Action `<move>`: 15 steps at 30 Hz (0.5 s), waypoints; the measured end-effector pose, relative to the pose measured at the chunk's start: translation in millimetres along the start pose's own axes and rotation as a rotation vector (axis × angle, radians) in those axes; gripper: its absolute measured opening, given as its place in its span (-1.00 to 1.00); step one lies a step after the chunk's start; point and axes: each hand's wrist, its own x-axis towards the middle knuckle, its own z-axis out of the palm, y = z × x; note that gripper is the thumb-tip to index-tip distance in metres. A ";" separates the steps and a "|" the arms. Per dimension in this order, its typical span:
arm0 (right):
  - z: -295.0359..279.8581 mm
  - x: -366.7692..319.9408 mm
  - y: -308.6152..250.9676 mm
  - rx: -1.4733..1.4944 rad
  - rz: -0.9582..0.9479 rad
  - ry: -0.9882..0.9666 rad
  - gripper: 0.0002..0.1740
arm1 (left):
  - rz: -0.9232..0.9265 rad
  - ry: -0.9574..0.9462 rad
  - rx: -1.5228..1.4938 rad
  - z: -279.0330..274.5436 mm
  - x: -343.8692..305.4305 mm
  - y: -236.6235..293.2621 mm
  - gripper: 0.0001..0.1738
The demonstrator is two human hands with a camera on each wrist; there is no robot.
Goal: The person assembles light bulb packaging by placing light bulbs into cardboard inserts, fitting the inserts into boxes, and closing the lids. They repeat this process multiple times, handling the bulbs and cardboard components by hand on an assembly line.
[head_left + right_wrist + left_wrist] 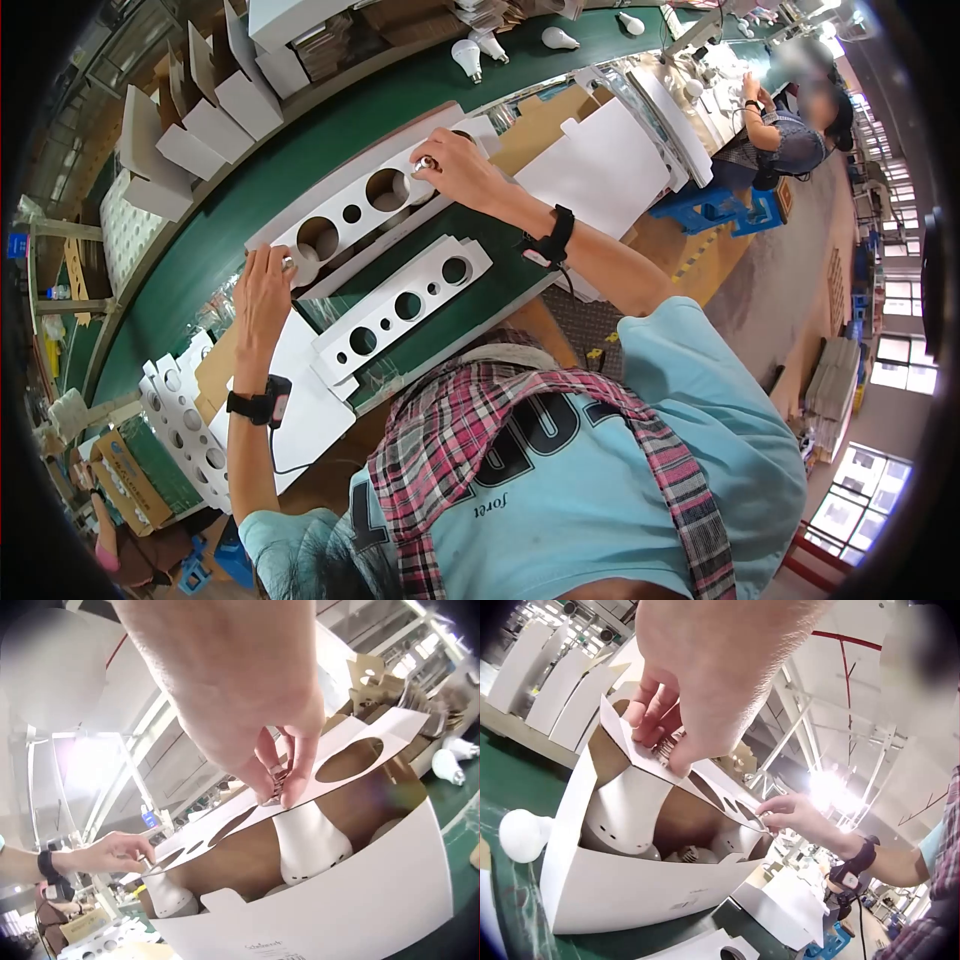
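Observation:
A long white box (pixel 660 892) stands on the green table (pixel 215 230). Its white cardboard insert (pixel 401 727) has large and small round holes. At one end, my left hand (pixel 262 300) pinches the metal screw base of a light bulb (pixel 630 810), whose white body hangs below the insert inside the box. Toward the other end, my right hand (pixel 465 175) pinches the base of a second bulb (pixel 309 844), also below the insert. Further bulbs inside are partly hidden by the box wall. Nearer my body, a second perforated insert (pixel 384 310) lies on the table.
Loose bulbs (pixel 466 58) lie along the table's far side. Open white boxes (pixel 245 105) line a shelf behind. Flat white cardboard (pixel 590 160) lies to the right, and perforated sheets (pixel 185 420) to the left. Another person (pixel 775 140) works further right, near blue stools (pixel 700 208).

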 end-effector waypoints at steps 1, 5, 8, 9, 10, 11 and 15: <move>0.2 1.1 0.8 0.039 0.008 -0.001 -0.78 | -0.010 0.001 -0.004 0.3 -0.8 -1.0 -0.79; 8.8 -1.6 9.5 -0.030 -0.020 -0.020 -0.79 | 0.051 -0.022 -0.061 19.2 -5.4 -7.5 -0.79; 17.3 -0.4 13.2 -0.107 -0.069 -0.023 -0.79 | 0.045 -0.059 -0.043 25.9 -4.4 -6.6 -0.80; 15.2 1.7 8.7 -0.131 -0.095 -0.035 -0.80 | 0.032 -0.069 -0.051 25.3 -3.0 -6.7 -0.80; 14.6 2.2 6.1 -0.156 -0.119 -0.049 -0.80 | 0.020 -0.080 -0.060 25.3 -3.1 -6.2 -0.80; 20.0 5.3 9.9 -0.212 -0.151 -0.074 -0.80 | 0.022 -0.094 -0.082 31.8 -5.1 -10.7 -0.80; 34.0 16.5 15.5 -0.254 -0.199 -0.082 -0.83 | -0.008 -0.122 -0.109 49.8 -12.9 -22.3 -0.80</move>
